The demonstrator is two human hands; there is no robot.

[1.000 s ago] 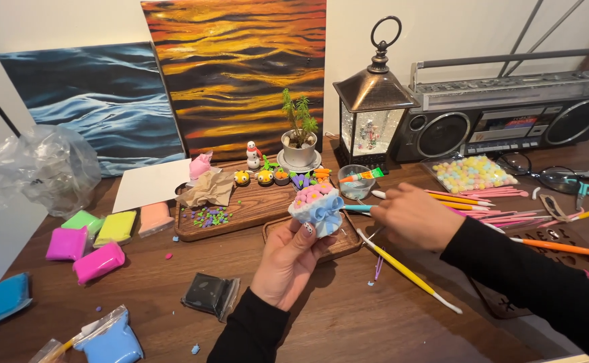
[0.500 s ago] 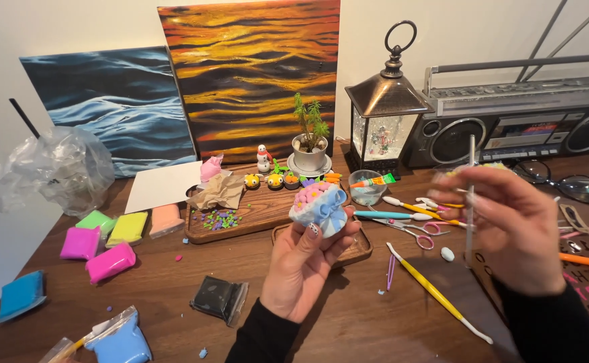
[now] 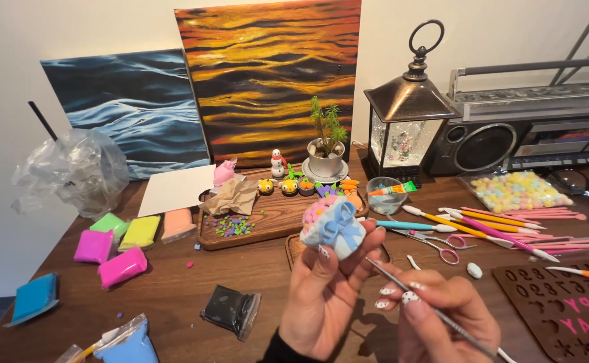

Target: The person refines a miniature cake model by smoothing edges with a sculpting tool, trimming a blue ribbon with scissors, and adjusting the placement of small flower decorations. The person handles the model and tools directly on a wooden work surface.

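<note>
The left hand [image 3: 324, 296] is closed around a small clay cupcake [image 3: 332, 226], white at the base with a pale blue bow and a pink dotted top, held up above the near middle of the desk [image 3: 173, 302]. The right hand [image 3: 442, 316], at four o'clock from the cupcake, pinches a thin metal sculpting tool [image 3: 402, 286] between its fingers, the tip pointing up toward the cupcake's lower right side; whether it touches the clay cannot be told.

At twelve o'clock from the cupcake lies a wooden tray [image 3: 267, 225] carrying crumpled brown paper [image 3: 230, 198], coloured clay bits and small clay figures. At three o'clock lie pink-handled scissors [image 3: 435, 245] and a spread of modelling tools [image 3: 496, 225]. At nine o'clock sit clay packets [image 3: 123, 245] in magenta, green, yellow and peach, and at eight o'clock a black clay packet [image 3: 230, 309]. At four o'clock, past the right hand, lies a brown letter mould [image 3: 563, 302]. Farther back, at one o'clock, stand a lantern [image 3: 405, 117] and a radio cassette player [image 3: 529, 128]; at twelve o'clock, a small potted plant [image 3: 326, 144].
</note>
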